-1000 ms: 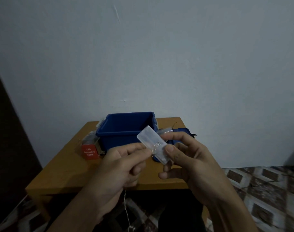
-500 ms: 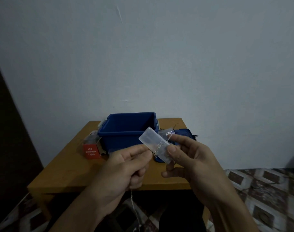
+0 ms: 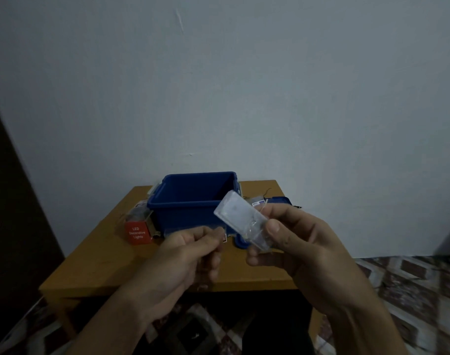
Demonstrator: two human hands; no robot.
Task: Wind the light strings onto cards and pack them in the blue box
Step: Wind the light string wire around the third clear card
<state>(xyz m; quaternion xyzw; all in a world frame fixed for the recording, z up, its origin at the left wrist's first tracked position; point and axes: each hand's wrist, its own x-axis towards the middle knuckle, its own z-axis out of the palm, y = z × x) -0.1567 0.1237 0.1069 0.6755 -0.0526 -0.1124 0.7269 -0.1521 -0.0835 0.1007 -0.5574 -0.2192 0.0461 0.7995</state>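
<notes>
The clear plastic card (image 3: pixel 240 220), pinched low by the right hand (image 3: pixel 303 249) in front of the blue box (image 3: pixel 190 213), is best held steady while the light string (image 3: pixel 254 223) is laid on in even, lightly tensioned turns by the left hand (image 3: pixel 190 254), whose curled fingers' hold cannot be told.

a plain pale grey-blue wall (image 3: pixel 244 85) fills most of the view, with a short white scratch (image 3: pixel 179 20) high up and a fainter mark lower down. a small orange-brown wooden bench (image 3: pixel 95 257) stands with its far edge up against the wall. a dark surface (image 3: pixel 11 213) slants down the left side, beyond the bench's left edge. the floor (image 3: pixel 410 283) past the bench's right edge is tiled in a brown and white pattern. the light is dim and even
</notes>
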